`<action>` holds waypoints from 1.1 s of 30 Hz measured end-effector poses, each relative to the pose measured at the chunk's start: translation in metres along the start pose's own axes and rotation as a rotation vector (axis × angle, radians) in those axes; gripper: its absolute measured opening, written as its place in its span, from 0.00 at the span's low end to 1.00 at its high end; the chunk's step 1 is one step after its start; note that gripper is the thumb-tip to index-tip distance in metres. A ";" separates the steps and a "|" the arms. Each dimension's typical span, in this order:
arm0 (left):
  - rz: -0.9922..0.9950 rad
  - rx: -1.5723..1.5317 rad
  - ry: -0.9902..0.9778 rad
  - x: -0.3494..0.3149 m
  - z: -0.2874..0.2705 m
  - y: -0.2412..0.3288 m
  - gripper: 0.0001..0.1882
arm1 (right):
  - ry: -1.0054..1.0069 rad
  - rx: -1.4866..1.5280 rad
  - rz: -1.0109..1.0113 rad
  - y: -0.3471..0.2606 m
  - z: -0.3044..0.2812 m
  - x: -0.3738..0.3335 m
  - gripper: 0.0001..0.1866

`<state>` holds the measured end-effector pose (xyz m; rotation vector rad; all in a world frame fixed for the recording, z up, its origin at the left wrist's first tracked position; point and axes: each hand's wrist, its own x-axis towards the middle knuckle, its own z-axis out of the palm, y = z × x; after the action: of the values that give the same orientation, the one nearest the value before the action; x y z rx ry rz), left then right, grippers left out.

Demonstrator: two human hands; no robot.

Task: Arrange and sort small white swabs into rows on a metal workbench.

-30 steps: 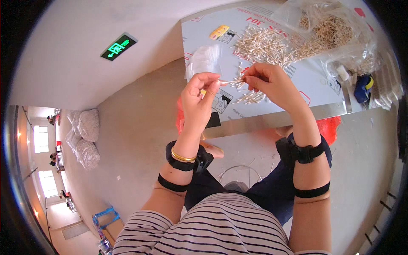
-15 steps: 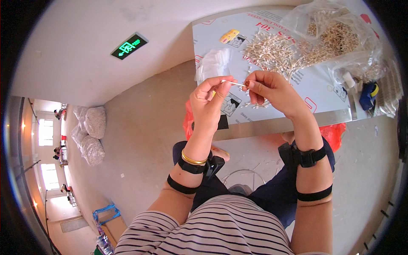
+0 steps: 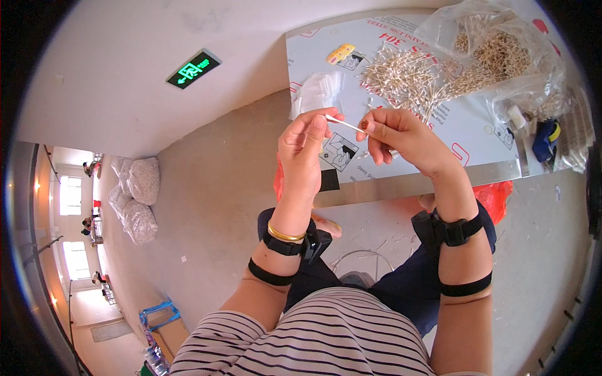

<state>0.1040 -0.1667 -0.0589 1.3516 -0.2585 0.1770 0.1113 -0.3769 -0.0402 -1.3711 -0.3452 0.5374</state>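
A single cotton swab (image 3: 345, 125) spans the gap between my two hands, sloping down toward the right. My left hand (image 3: 301, 145) pinches its left end between thumb and fingers. At the other end, the thumb and index finger of my right hand (image 3: 407, 139) close on the tip. Both hands are raised over the near edge of the table (image 3: 401, 176). Just beyond them lies a loose heap of cotton swabs (image 3: 401, 76). A stack of small clear plastic bags (image 3: 318, 91) rests past my left fingers.
A large clear bag (image 3: 495, 56) spills more swabs at the far right. Near it sits a blue tape dispenser (image 3: 545, 143). A yellow spotted object (image 3: 340, 54) lies at the table's far left. Full sacks (image 3: 139, 188) stand on the floor to the left.
The swab now slopes more steeply, and more of its stick shows between my hands. My left fingers have shifted slightly left; my right hand has barely moved.
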 end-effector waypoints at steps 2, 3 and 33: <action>-0.008 -0.027 -0.009 -0.001 0.003 0.002 0.12 | -0.017 0.017 0.004 0.000 0.002 -0.001 0.16; -0.017 -0.055 -0.018 -0.002 0.005 0.003 0.12 | -0.033 0.032 0.010 0.000 0.003 -0.001 0.16; -0.221 0.502 -0.019 -0.030 -0.039 -0.153 0.06 | 0.581 -0.183 -0.162 -0.006 -0.047 -0.009 0.22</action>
<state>0.1207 -0.1599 -0.2191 1.8686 -0.0784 0.0417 0.1298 -0.4218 -0.0425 -1.5905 -0.0277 -0.0397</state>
